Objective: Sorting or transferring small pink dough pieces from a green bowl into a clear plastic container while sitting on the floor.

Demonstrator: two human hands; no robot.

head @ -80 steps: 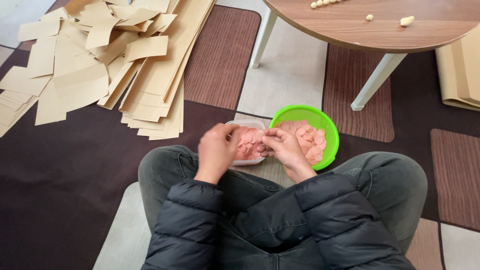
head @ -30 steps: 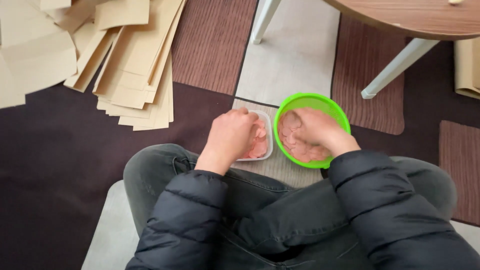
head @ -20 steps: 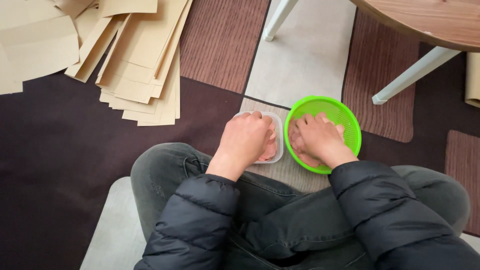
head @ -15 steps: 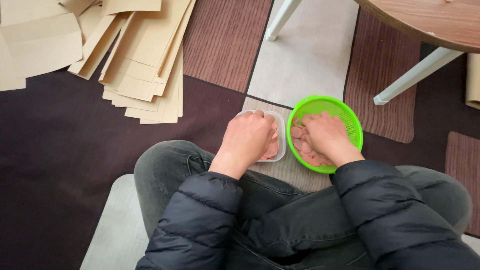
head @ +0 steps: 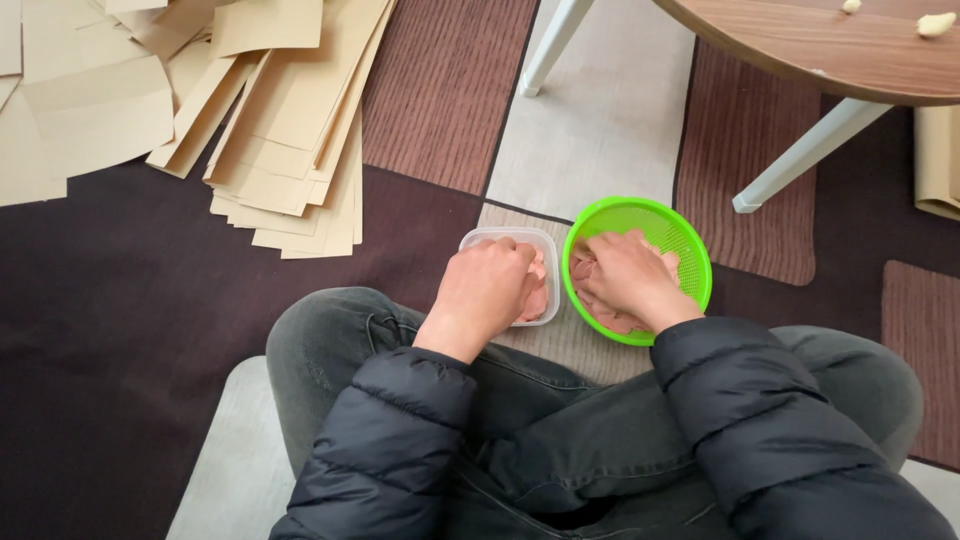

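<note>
I sit cross-legged on a patterned rug. A green plastic strainer bowl [head: 672,222] with pink pieces of raw meat [head: 612,316] stands in front of my right knee. My right hand [head: 626,279] reaches into it, fingers curled among the pieces. To its left stands a small clear plastic container [head: 482,238] that also holds pink pieces. My left hand [head: 484,291] rests over that container, fingers bent down into it. Whether either hand grips a piece is hidden by the knuckles.
A heap of tan cardboard sheets [head: 270,110] lies at the upper left. A round wooden table [head: 800,50] on white legs [head: 810,155] stands at the upper right, with small pale bits on top. More cardboard [head: 938,160] lies at the right edge.
My right hand has moved from the clear container into the green bowl. My left hand has stayed over the container. The view has shifted slightly.
</note>
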